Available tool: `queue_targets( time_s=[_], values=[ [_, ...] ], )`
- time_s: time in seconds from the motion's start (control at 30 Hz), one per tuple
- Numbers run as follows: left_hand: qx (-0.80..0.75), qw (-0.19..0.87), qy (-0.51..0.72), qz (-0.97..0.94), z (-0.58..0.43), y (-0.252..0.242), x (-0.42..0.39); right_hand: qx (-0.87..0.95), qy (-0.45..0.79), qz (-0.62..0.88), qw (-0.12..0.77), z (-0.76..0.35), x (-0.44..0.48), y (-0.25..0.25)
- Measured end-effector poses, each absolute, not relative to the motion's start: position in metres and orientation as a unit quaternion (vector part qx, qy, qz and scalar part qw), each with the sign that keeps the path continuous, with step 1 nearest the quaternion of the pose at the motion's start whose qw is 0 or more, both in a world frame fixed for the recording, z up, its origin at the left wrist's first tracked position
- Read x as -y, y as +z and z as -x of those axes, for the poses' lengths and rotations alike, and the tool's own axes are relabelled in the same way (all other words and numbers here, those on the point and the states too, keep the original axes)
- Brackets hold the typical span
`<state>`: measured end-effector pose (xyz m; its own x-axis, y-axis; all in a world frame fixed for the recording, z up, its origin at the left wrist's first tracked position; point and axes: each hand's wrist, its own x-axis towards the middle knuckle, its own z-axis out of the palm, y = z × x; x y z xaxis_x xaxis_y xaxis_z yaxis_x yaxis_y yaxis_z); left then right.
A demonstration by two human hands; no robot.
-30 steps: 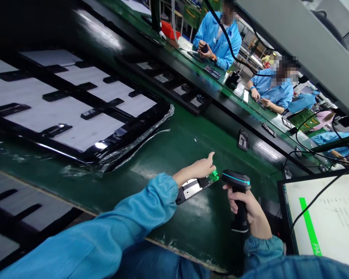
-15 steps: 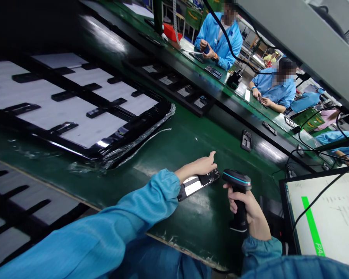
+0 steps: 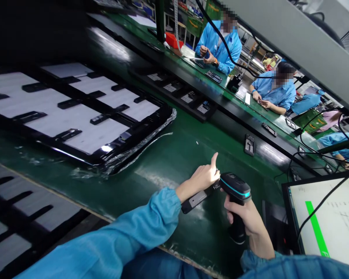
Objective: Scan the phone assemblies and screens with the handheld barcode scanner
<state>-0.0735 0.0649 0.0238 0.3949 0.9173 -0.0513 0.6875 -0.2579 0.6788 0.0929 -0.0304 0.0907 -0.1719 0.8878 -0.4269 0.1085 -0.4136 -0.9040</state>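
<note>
My right hand is wrapped around the grip of a black barcode scanner with a lit blue stripe. The scanner's head points left, close to the fingers of my left hand. That hand lies over the upper end of an opened phone, its index finger raised and the others curled at the phone's edge. Its thumb is hidden. The phone's bare inside faces up, with a pale rectangle toward its lower end; my left hand and the scanner cover part of the upper end.
Large black trays with pale compartments, edged in clear film, fill the left. A smaller tray of phone parts lies behind. Another phone frame rests on the dark strip. A monitor stands at right. Co-workers in blue sit across the bench.
The scanner has moved closer to the phone's upper end and tilted downward. My left index finger now points up more, and the phone's inside looks darker. The view has shifted slightly.
</note>
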Motion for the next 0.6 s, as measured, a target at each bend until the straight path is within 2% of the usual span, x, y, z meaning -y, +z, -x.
queue_targets(
  time_s=[0.1, 0.43, 0.6],
  values=[
    [-0.507, 0.325, 0.212, -0.77, 0.073, 0.029, -0.058, 0.47, 0.597, 0.59, 0.274, -0.082, 0.035, 0.093],
    [-0.544, 0.283, 0.283, -0.738, 0.071, 0.027, -0.052, 0.464, 0.578, 0.603, 0.295, -0.067, 0.035, 0.096],
    [-0.571, 0.278, 0.345, -0.69, 0.068, 0.035, -0.04, 0.477, 0.528, 0.64, 0.29, -0.065, 0.048, 0.091]
  ],
)
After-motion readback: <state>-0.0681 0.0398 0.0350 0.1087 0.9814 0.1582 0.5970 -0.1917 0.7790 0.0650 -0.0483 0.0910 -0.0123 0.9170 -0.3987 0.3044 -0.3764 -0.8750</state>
